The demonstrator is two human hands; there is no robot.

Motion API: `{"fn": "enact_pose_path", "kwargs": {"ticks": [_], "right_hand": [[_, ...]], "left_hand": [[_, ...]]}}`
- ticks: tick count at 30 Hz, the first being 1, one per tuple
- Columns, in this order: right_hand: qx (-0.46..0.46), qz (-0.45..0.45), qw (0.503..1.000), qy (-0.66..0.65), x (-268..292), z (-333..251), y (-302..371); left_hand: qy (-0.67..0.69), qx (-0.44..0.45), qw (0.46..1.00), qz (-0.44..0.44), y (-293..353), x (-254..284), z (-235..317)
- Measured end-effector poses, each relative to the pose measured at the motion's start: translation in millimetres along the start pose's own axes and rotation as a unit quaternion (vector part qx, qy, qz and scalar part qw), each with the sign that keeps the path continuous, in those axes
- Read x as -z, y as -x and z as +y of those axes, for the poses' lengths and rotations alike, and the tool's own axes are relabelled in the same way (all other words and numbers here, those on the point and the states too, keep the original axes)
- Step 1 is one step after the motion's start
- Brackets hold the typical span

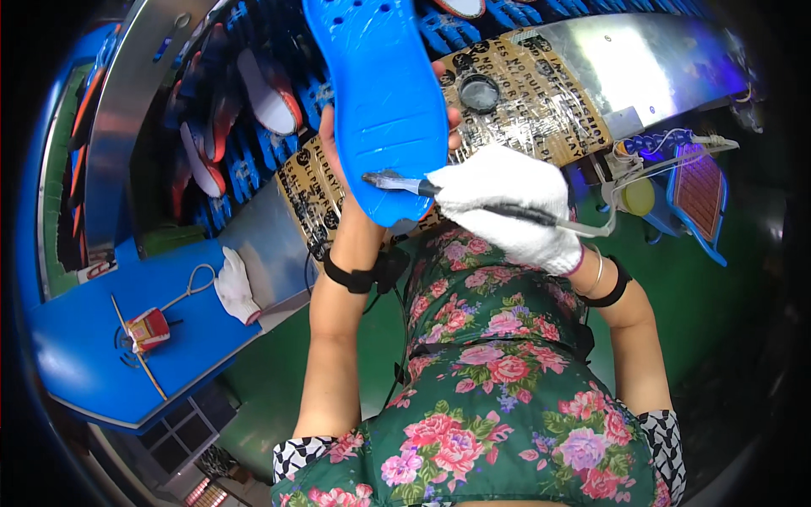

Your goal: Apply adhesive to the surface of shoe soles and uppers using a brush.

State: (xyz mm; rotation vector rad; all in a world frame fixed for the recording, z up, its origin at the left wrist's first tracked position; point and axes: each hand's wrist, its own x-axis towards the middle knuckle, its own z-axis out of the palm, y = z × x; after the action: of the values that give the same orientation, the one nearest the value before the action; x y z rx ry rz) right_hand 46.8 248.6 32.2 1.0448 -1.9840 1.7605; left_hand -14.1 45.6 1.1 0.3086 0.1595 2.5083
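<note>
My bare left hand (331, 145) holds a blue shoe sole (390, 101) from beneath, with its thumb along the left edge and fingertips showing past the right edge. The palm is hidden under the sole. Streaks of wet shine lie across the sole's face, and several small holes pierce its far end. In a white knit glove, my right hand (511, 203) grips a black-handled brush (399, 182). The bristles touch the sole near its close end. A pale tube (591, 229) runs from the back of the brush handle off to the right.
Printed brown tape covers part of a curved metal ledge (524, 101), where a small round dish (479, 93) sits. Shoes (269, 91) stand on a blue conveyor beyond. A spare white glove (236, 287) and a red box (149, 329) rest on a blue table (84, 363) at left.
</note>
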Motion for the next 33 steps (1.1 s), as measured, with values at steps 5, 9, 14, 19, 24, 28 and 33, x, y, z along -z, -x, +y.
{"fn": "enact_pose_path", "kwargs": {"ticks": [5,9,14,19,24,28,33], "right_hand": [[0.012,-0.092,0.995,-0.026,-4.7,-18.8,7.1],[-0.116,0.013,0.989,-0.086,-1.5,-8.1,6.6],[0.058,-0.094,0.993,0.05,-5.8,-12.6,15.8],[0.012,-0.069,0.997,-0.03,6.1,-9.9,5.3],[0.094,-0.093,0.988,0.076,-5.5,-13.0,14.3],[-0.04,-0.014,0.991,-0.126,-7.8,-6.3,5.1],[-0.113,-0.093,0.979,-0.143,-20.1,-14.4,2.7]], "left_hand": [[0.008,0.036,0.998,-0.043,-6.2,6.5,9.2],[0.049,0.124,0.991,-0.034,-2.5,-1.4,11.8],[-0.102,0.168,0.977,0.085,-4.9,-10.9,26.3],[-0.106,0.172,0.978,0.047,-7.6,-16.2,26.9],[-0.106,0.186,0.976,0.043,-13.5,-13.5,35.5],[-0.089,0.167,0.981,0.05,-5.3,-8.8,37.1],[-0.038,0.107,0.993,0.035,-2.6,-0.6,32.1]]}}
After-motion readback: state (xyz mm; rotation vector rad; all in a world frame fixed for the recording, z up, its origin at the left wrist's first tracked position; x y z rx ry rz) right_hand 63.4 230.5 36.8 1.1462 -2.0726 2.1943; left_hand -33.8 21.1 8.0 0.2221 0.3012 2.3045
